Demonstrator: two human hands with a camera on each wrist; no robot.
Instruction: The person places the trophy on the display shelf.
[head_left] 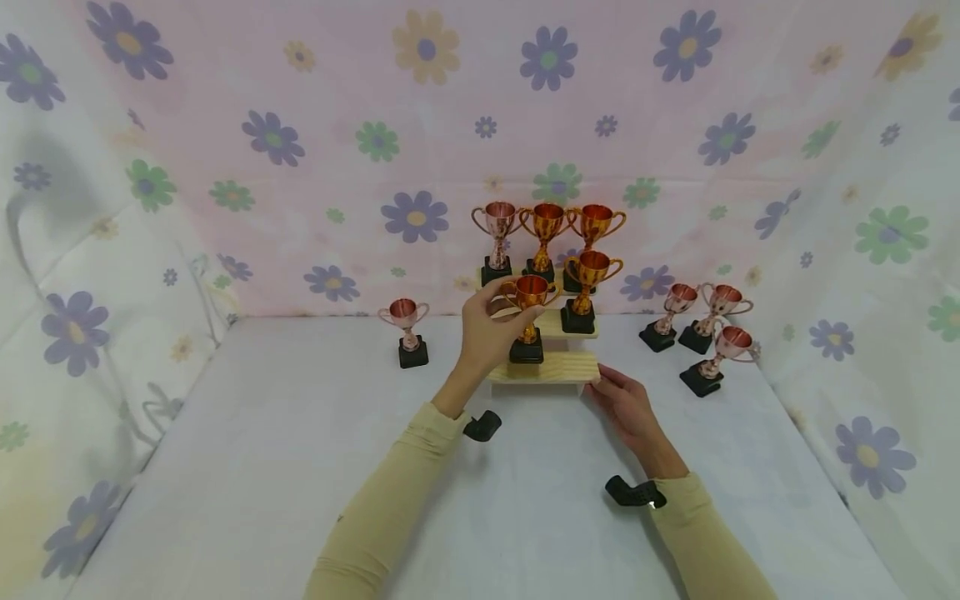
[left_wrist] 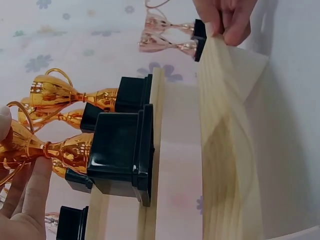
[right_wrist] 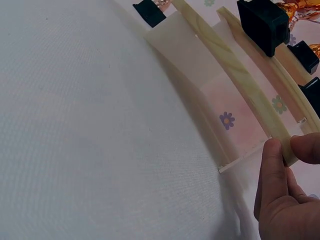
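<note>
Pale yellow fabric sleeves cover my forearms; a black curved wrist fitting sits at the left cuff. Both hands are engaged. My left hand grips the bowl of a glossy gold two-handled trophy cup with a square black base, thumb opposing fingers. The cup is upright, above the lowest pale wooden step and apart from it; contact with the middle wooden step cannot be confirmed. My right hand pinches the lowest step's right end between thumb and fingers.

Handling: expect the cup to be light and stiff, with a slippery finish. Hold by bowl or stem; treat the thin handles as fragile.

Obstructions: a second gold cup occupies the middle step's right end, just beside the held cup; its handles could snag. Behind, the top step carries a rose-pink metallic cup and two gold cups.

Farther out, on the white-covered counter, one rose-pink cup stands left; three rose-pink cups stand right.
</note>
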